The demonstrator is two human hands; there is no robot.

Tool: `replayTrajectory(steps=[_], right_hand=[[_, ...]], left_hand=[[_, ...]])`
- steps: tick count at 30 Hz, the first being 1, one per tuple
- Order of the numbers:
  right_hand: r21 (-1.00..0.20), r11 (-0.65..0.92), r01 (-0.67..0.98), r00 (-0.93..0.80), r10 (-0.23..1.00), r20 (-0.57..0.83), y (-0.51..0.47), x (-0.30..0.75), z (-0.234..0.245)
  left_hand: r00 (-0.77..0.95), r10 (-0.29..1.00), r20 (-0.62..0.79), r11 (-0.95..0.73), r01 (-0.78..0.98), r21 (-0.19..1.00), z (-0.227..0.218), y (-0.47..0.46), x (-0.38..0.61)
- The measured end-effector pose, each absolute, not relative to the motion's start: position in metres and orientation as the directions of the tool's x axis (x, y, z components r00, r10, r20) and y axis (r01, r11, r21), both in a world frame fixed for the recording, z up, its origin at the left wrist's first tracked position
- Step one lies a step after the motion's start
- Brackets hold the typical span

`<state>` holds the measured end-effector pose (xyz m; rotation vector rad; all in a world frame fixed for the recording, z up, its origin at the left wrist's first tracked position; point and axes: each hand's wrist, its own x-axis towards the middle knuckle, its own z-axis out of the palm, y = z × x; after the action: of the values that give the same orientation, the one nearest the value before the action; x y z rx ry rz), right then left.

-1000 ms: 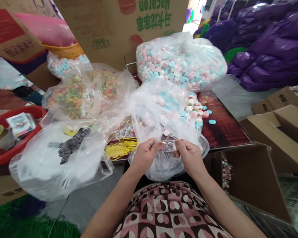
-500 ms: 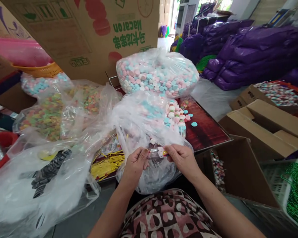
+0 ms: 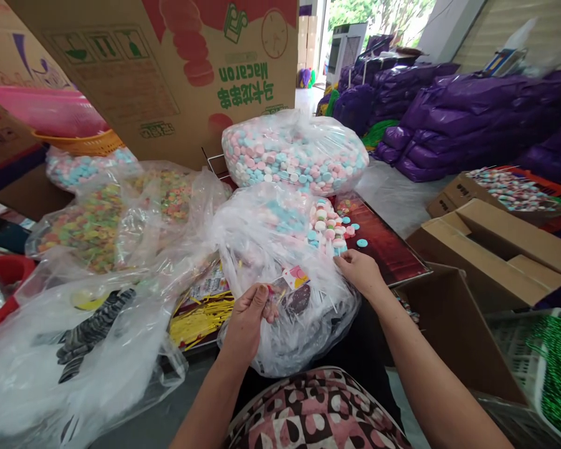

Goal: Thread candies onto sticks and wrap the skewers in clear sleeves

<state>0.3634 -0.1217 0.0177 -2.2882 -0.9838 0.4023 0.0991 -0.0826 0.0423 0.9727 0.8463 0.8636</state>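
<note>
My left hand (image 3: pixel 250 315) pinches a small clear plastic bag (image 3: pixel 295 277) with a pink, white and yellow print, held above a large crumpled clear bag (image 3: pixel 303 343). My right hand (image 3: pixel 362 272) is at the near end of a pile of marshmallow skewers (image 3: pixel 330 227). Its fingertips are pressed together beside the white stick ends; whether they grip a stick is hidden. Loose blue marshmallow discs (image 3: pixel 361 242) lie on the dark red table (image 3: pixel 397 259). Behind the pile sits a big clear bag of pink, blue and white marshmallows (image 3: pixel 294 153).
Yellow twist ties (image 3: pixel 201 318) lie left of my lap. Bags of colourful gummy candy (image 3: pixel 91 218) and a striped grey glove (image 3: pixel 93 327) are further left. A large carton (image 3: pixel 182 100) rises behind. Open cartons (image 3: pixel 500 249) and a white basket of green beads (image 3: pixel 537 374) stand right.
My right hand has let go of the small bag and moved up and right to the skewers. The left hand still holds the bag, its printed part now showing. The view has shifted slightly.
</note>
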Motion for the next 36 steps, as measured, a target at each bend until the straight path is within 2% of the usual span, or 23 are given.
replayTrajectory(steps=[6, 10, 16, 21, 24, 28, 32, 34, 36], right_hand=[[-0.83, -0.397, 0.392, 0.689, 0.725, -0.022, -0.131, 0.37, 0.003], [-0.907, -0.296, 0.301, 0.701, 0.714, 0.0, -0.142, 0.37, 0.008], [-0.931, -0.216, 0.294, 0.746, 0.661, 0.083, -0.17, 0.378, 0.019], [-0.904, -0.281, 0.323, 0.803, 0.586, 0.105, -0.204, 0.415, 0.03], [-0.799, -0.382, 0.465, 0.796, 0.575, 0.189, -0.222, 0.441, 0.05], [-0.643, -0.505, 0.576, 0.757, 0.627, 0.186, -0.229, 0.463, 0.084], [-0.304, -0.614, 0.728, 0.671, 0.73, 0.132, -0.216, 0.468, 0.107], [-0.115, -0.615, 0.78, 0.624, 0.778, 0.074, -0.206, 0.469, 0.114], [0.022, -0.589, 0.808, 0.588, 0.808, 0.026, -0.196, 0.469, 0.12]], left_hand=[[0.413, 0.888, -0.201, 0.315, -0.229, 0.921, 0.039, -0.083, 0.098], [0.427, 0.884, -0.19, 0.291, -0.183, 0.939, 0.039, -0.084, 0.099], [0.421, 0.885, -0.196, 0.296, -0.186, 0.937, 0.04, -0.083, 0.098], [0.418, 0.887, -0.197, 0.31, -0.221, 0.925, 0.038, -0.081, 0.094], [0.42, 0.889, -0.183, 0.304, -0.24, 0.922, 0.037, -0.08, 0.091], [0.425, 0.884, -0.195, 0.326, -0.261, 0.908, 0.04, -0.081, 0.091], [0.419, 0.882, -0.214, 0.346, -0.27, 0.899, 0.04, -0.081, 0.091], [0.421, 0.882, -0.213, 0.346, -0.271, 0.898, 0.039, -0.08, 0.089], [0.427, 0.88, -0.207, 0.343, -0.272, 0.899, 0.036, -0.079, 0.087]])
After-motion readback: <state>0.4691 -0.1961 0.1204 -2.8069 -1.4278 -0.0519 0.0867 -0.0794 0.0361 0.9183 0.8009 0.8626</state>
